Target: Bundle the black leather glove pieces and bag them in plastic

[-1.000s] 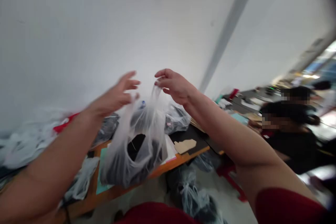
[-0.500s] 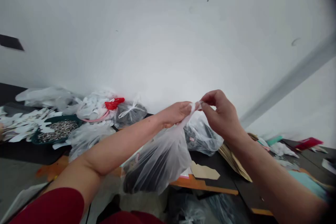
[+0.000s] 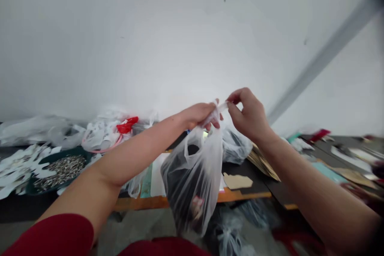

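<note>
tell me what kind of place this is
Likely a small workshop or piecework room: a green tray of small metal parts, white cut-out shapes, and stuffed plastic bags around the benches.

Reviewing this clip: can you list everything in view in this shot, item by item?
Translucent white plastic bag with dark contents: one, white, hanging from both hands above the table.
Second translucent plastic bag: one, white with dark contents, behind the first.
Shallow tray of small metal pieces: one, dark green with silver pieces, far left.
Flat cut-out shapes: several, white, beside the tray.
Red plastic piece: one, red, among white bags.
Cardboard cut-out: one, tan, on the tabletop.
Black table with orange edge: one, black and orange, under everything.
Left hand: one, gripping the bag's top.
Right hand: one, pinching the bag's handle end.
</note>
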The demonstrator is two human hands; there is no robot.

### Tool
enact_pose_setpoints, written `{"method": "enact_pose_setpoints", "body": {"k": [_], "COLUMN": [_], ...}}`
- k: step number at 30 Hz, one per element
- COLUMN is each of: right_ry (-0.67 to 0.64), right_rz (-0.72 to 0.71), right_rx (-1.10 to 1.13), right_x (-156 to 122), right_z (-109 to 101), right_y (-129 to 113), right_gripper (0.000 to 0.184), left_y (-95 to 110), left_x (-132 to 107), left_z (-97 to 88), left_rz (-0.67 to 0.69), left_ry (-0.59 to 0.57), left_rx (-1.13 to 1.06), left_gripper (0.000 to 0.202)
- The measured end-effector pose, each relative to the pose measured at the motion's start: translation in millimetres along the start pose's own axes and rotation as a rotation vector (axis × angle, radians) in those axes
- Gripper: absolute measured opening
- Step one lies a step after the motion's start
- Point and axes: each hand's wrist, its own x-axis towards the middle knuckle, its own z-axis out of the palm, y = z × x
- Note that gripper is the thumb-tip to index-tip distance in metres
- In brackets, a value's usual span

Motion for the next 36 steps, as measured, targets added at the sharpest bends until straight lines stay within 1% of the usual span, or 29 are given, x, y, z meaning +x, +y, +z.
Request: {"method": "enact_pose_setpoints", "body": {"k": [1,3,5,7,10,13,15,17,20,24,26,27,29,30,32,35,36], "right_ry": [0.016,0.034,0.010,-0.053,-0.166,-0.241,-0.269,-0.269,-0.248,-0.284,-0.288,-0.268,-0.180,-0.126,-0.028,0.054,0.061], "right_rz": [0.002,0.004,0.003,-0.007,0.008,0.078,0.120,0.160,0.210,0.236,0.227,0.227,0.267,0.313,0.453,0.689,0.751], "right_rx": [-0.015,-0.065,-0.139,-0.211,-0.294,-0.338,-0.347,-0.345,-0.336,-0.271,-0.199,-0.157,-0.066,-0.019,0.075,0.250,0.322], "right_x": [-1,-7,-20,-39,-66,-86,-94,-100,-105,-110,-115,-119,-125,-126,-126,-114,-109], "right_z": [3,10,21,36,66,92,103,108,106,101,102,103,105,106,108,113,115], "right_y": [-5,-15,-25,-36,-46,-47,-45,-43,-45,-43,-38,-35,-26,-21,-12,-1,2], "right_gripper": [0.013,0.015,0.016,0.017,0.023,0.025,0.025,0.026,0.029,0.028,0.029,0.028,0.027,0.027,0.025,0.020,0.018], "left_y": [3,9,14,15,5,-14,-25,-30,-32,-37,-43,-45,-51,-53,-56,-57,-56], "left_x": [1,1,-1,-3,-3,3,8,12,17,29,39,43,51,53,52,40,33], "left_z": [-3.9,-11.4,-18.8,-25.7,-33.1,-35.3,-35.0,-35.0,-37.1,-43.9,-48.7,-51.4,-57.5,-60.8,-67.0,-74.7,-76.8], "left_rz": [-0.016,-0.024,-0.032,-0.076,-0.142,-0.223,-0.262,-0.256,-0.195,-0.163,-0.150,-0.138,-0.111,-0.099,-0.073,0.010,0.060], "left_ry": [0.006,0.035,0.085,0.111,0.127,0.156,0.145,0.098,0.023,-0.021,-0.010,0.010,0.066,0.087,0.107,0.063,0.037], "left_rx": [-0.033,-0.112,-0.208,-0.276,-0.303,-0.248,-0.189,-0.140,-0.092,-0.035,-0.002,0.017,0.064,0.090,0.158,0.336,0.436], "left_gripper": [0.058,0.044,0.030,0.021,0.014,0.021,0.025,0.027,0.033,0.043,0.045,0.044,0.039,0.036,0.026,0.008,0.008]}}
